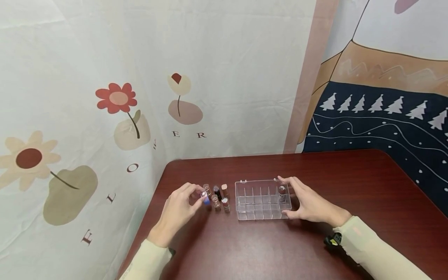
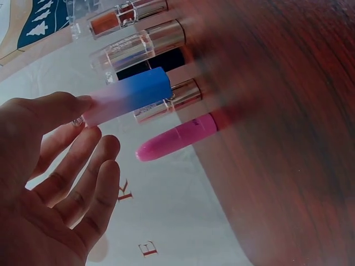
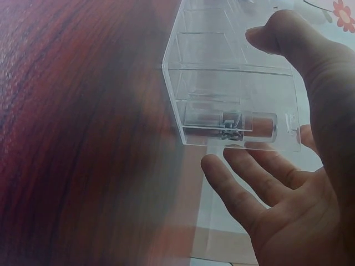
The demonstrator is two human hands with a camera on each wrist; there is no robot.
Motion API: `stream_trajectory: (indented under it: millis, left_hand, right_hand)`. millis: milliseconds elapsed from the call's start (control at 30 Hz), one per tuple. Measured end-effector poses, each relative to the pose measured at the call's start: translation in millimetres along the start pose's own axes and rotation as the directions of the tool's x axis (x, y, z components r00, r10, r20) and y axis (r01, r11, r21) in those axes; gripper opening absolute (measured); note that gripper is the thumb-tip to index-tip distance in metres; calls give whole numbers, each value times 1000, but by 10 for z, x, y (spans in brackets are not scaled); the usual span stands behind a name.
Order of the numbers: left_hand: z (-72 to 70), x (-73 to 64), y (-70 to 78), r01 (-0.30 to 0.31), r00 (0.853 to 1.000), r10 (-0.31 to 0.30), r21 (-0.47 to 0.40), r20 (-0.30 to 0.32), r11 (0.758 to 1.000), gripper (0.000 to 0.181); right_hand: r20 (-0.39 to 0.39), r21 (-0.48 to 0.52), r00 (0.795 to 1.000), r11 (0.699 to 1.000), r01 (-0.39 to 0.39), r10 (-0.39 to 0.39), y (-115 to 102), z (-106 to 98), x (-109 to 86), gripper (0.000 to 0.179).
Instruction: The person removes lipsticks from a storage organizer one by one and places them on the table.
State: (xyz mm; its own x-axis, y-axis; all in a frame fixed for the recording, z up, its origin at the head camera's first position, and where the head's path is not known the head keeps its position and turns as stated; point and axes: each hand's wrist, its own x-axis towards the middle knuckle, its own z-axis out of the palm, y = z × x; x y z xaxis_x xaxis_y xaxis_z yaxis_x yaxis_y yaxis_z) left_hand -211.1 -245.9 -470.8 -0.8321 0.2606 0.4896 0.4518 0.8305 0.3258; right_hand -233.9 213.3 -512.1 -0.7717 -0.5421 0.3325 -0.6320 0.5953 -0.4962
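My left hand (image 1: 180,208) pinches a lipstick tube (image 2: 130,95), pink fading to blue, between thumb and fingertips. It is held beside several lipsticks standing on the table, among them a clear-capped one (image 1: 216,203), a dark one (image 1: 217,192) and a rose-gold one (image 1: 224,189). In the left wrist view a bright pink lipstick (image 2: 177,138) stands below the held tube. My right hand (image 1: 309,200) spans the right end of a clear divided organizer (image 1: 264,217) and holds it, thumb at the front corner, finger at the back. One lipstick (image 3: 260,127) stands in its back right compartment.
The dark red table (image 1: 259,249) carries everything, its back edge against a printed cloth (image 1: 238,77) with flowers. To the right hangs a dark blue cloth (image 1: 378,120) with white trees.
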Motion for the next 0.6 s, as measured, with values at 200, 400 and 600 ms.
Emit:
stream_trajectory:
  millis: [200, 400, 600]
  left_hand:
    - [29, -3, -30, -9, 999, 9, -12, 30, 1000, 28]
    - [55, 1, -61, -15, 999, 16, -13, 51, 1000, 27]
    - [80, -7, -80, -8, 998, 9, -25, 64, 1000, 26]
  right_hand:
    - [-1, 4, 1000, 1000, -4, 4, 5, 3, 2, 100]
    - [0, 25, 1000, 1000, -2, 2, 13, 12, 1, 100]
    - [4, 25, 1000, 1000, -7, 7, 10, 12, -1, 100]
